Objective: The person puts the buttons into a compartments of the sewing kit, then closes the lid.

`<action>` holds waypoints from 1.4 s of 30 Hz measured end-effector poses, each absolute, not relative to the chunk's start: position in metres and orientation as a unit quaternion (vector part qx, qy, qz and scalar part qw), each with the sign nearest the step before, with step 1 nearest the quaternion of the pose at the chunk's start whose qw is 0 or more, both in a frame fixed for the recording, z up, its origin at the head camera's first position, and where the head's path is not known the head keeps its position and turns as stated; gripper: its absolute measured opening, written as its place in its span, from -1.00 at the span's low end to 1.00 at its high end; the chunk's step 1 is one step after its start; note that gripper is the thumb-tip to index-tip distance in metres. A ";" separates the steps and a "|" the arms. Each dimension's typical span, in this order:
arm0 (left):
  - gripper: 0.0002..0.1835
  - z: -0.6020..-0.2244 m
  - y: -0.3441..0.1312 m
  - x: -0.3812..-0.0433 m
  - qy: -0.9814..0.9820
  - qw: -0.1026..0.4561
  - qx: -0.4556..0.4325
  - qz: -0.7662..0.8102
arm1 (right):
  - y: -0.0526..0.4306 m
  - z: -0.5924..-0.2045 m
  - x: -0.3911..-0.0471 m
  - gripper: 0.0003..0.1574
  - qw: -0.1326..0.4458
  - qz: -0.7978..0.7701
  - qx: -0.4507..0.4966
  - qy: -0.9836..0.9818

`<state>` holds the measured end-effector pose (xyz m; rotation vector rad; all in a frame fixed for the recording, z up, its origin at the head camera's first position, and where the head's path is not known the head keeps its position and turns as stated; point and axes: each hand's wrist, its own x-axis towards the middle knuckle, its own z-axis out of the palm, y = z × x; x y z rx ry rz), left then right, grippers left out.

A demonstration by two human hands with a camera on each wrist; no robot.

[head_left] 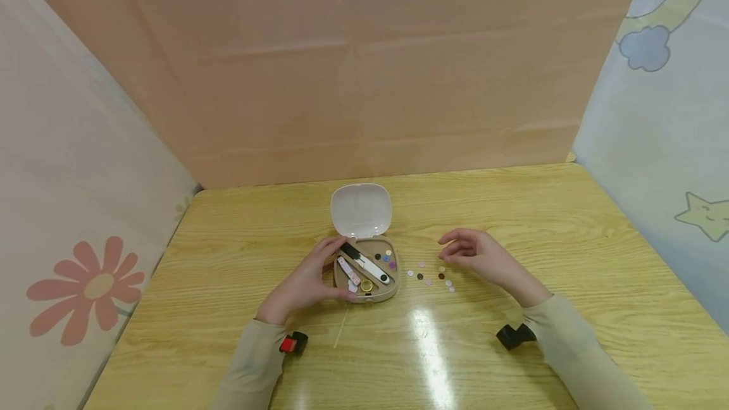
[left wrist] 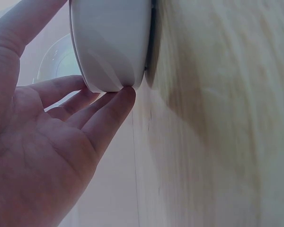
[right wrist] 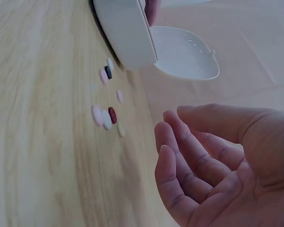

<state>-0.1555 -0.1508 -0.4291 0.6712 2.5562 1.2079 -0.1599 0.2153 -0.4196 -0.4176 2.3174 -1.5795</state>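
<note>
2 sleeves (head_left: pixel 581 347) overhang wood-grain table (head_left: pixel 239 226) bearing case (head_left: pixel 361 212); peach sheet (head_left: pixel 342 81) behind.

The left wrist view's top edge cuts off the case (left wrist: pixel 111 42).

Smooth glossy plastic case (left wrist: pixel 111 45)

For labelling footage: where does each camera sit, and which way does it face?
Head: worn there, facing forward and down at a rounded pale plastic box; left hand, right hand, beige sleeves show.
Left wrist: worn there, facing the box's side; left hand shows.
Right wrist: worn there, facing small round coloured buttons; right hand, part of left show.
Head, right wrist both show buttons.
</note>
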 end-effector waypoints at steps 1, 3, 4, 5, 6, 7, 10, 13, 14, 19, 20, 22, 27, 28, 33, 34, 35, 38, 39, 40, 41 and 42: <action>0.16 -0.429 -0.151 -0.156 0.874 0.118 0.229 0.412 | 0.217 -0.420 -0.160 -0.54 0.154 -0.548 -0.150 0.808; 0.16 -0.428 -0.150 -0.156 0.873 0.119 0.229 0.414 | 0.219 -0.422 -0.160 -0.56 0.157 -0.542 -0.158 0.810; 0.17 -0.428 -0.150 -0.156 0.874 0.119 0.229 0.413 | 0.220 -0.423 -0.160 -0.56 0.160 -0.540 -0.161 0.811; 0.16 -0.428 -0.150 -0.156 0.873 0.119 0.229 0.413 | 0.221 -0.424 -0.160 -0.57 0.162 -0.537 -0.164 0.811; 0.16 -0.428 -0.150 -0.156 0.873 0.119 0.228 0.413 | 0.222 -0.425 -0.159 -0.58 0.164 -0.536 -0.166 0.811; 0.16 -0.427 -0.150 -0.155 0.873 0.119 0.228 0.414 | 0.222 -0.426 -0.159 -0.58 0.165 -0.533 -0.167 0.813; 0.16 -0.428 -0.150 -0.155 0.875 0.118 0.228 0.411 | 0.224 -0.429 -0.157 -0.60 0.167 -0.530 -0.167 0.814; 0.14 -0.428 -0.150 -0.155 0.876 0.116 0.228 0.408 | 0.224 -0.432 -0.154 -0.62 0.171 -0.531 -0.171 0.812; 0.14 -0.428 -0.150 -0.155 0.877 0.116 0.227 0.407 | 0.225 -0.432 -0.154 -0.62 0.174 -0.533 -0.173 0.809; 0.15 -0.427 -0.150 -0.154 0.875 0.115 0.227 0.413 | 0.226 -0.436 -0.151 -0.63 0.190 -0.539 -0.188 0.799; 0.15 -0.427 -0.150 -0.153 0.874 0.114 0.228 0.415 | 0.226 -0.436 -0.150 -0.63 0.193 -0.539 -0.190 0.798; 0.15 -0.426 -0.150 -0.153 0.873 0.114 0.227 0.416 | 0.227 -0.437 -0.149 -0.63 0.197 -0.540 -0.198 0.794; 0.16 -0.426 -0.151 -0.152 0.876 0.115 0.224 0.412 | 0.227 -0.438 -0.146 -0.64 0.206 -0.549 -0.209 0.783; 0.15 -0.426 -0.151 -0.153 0.877 0.115 0.223 0.410 | 0.227 -0.438 -0.146 -0.64 0.207 -0.550 -0.211 0.781; 0.14 -0.428 -0.151 -0.154 0.874 0.115 0.227 0.413 | 0.226 -0.438 -0.143 -0.66 0.203 -0.541 -0.222 0.786; 0.14 -0.428 -0.151 -0.154 0.873 0.115 0.228 0.416 | 0.225 -0.438 -0.143 -0.67 0.202 -0.537 -0.224 0.788; 0.14 -0.429 -0.151 -0.154 0.871 0.115 0.229 0.419 | 0.225 -0.438 -0.142 -0.67 0.201 -0.532 -0.225 0.791; 0.15 -0.429 -0.151 -0.155 0.869 0.116 0.230 0.421 | 0.224 -0.436 -0.141 -0.69 0.198 -0.519 -0.226 0.800; 0.15 -0.429 -0.151 -0.155 0.870 0.116 0.230 0.421 | 0.224 -0.436 -0.141 -0.69 0.197 -0.517 -0.226 0.802; 0.15 -0.429 -0.151 -0.155 0.870 0.116 0.230 0.420 | 0.224 -0.436 -0.140 -0.70 0.195 -0.513 -0.225 0.805; 0.16 -0.429 -0.151 -0.155 0.871 0.117 0.229 0.419 | 0.224 -0.436 -0.140 -0.71 0.193 -0.511 -0.225 0.807; 0.16 -0.429 -0.151 -0.155 0.871 0.117 0.228 0.419 | 0.224 -0.436 -0.140 -0.72 0.190 -0.509 -0.224 0.809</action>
